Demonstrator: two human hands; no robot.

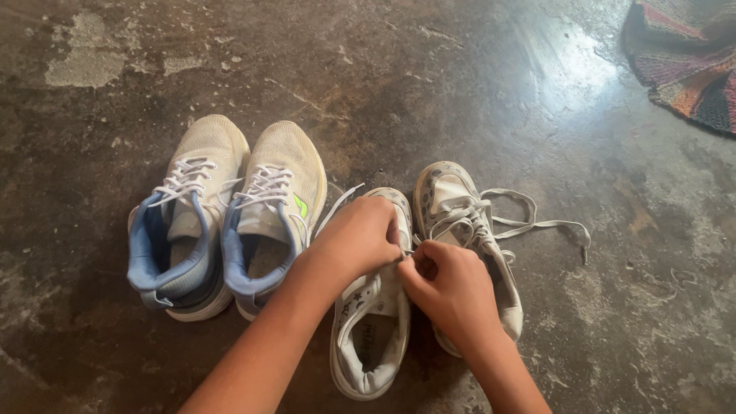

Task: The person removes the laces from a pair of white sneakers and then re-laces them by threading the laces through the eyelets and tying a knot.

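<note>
Two white high-top sneakers stand side by side on the floor. My left hand [359, 238] and my right hand [447, 285] meet over the left white sneaker [372, 345], fingers pinched on its white lace near the tongue; the lace itself is mostly hidden under the hands. A loose end of that lace [337, 205] trails out to the upper left. The right white sneaker [460, 207] lies just beside it, its long laces [537, 222] untied and spread out on the floor to the right.
A pair of cream running shoes with blue collars, left one [188, 222] and right one [272, 215], stands laced at the left. A multicoloured knitted rug [686, 57] lies at the top right corner. The floor is dark, worn concrete [460, 84].
</note>
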